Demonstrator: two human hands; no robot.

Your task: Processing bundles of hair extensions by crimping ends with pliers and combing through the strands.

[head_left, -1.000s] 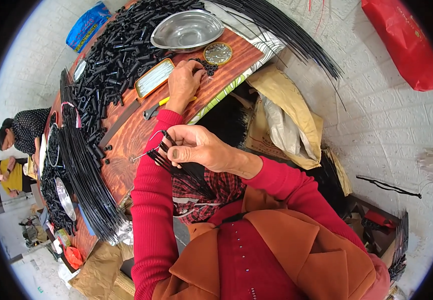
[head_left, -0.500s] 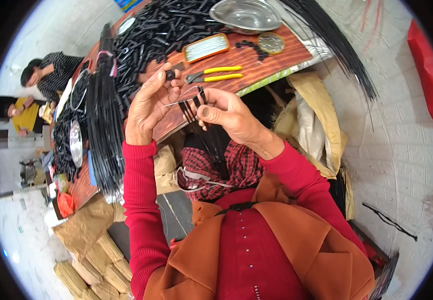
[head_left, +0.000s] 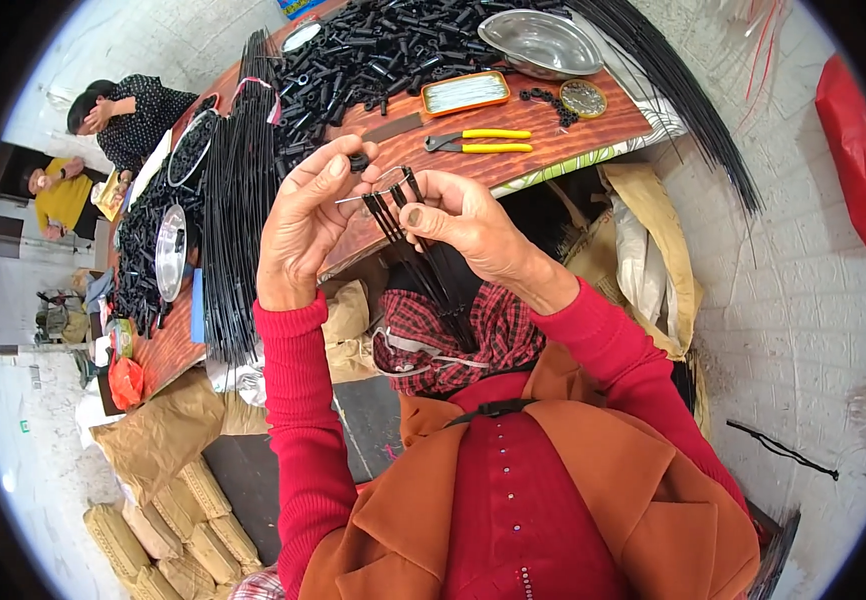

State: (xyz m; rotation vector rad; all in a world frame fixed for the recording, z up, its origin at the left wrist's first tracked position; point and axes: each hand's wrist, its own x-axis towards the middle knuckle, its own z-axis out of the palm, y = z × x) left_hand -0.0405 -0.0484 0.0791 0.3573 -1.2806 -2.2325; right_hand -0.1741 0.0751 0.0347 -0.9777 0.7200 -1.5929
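With the right hand [head_left: 478, 235] I'm gripping black rods [head_left: 433, 283], their lower ends hanging over a checked cloth [head_left: 508, 322], a thin wire [head_left: 350, 200] running by their tops. Near it, I'm pinching a round black piece [head_left: 358, 161] between the fingers of the left hand [head_left: 301, 228]. Beyond, on the surface [head_left: 573, 142], pliers [head_left: 493, 148] are lying near a tray [head_left: 468, 108] of pins; a metal bowl [head_left: 541, 45] is sitting farther off.

You get bright, fairly even light, with glints on the shiny oval silver metal bowl [head_left: 541, 42] and dark shadow under the reddish-brown wooden table [head_left: 598, 125]. Your bare left hand [head_left: 303, 225] looks sharp; the edges bow (black fills the corners).
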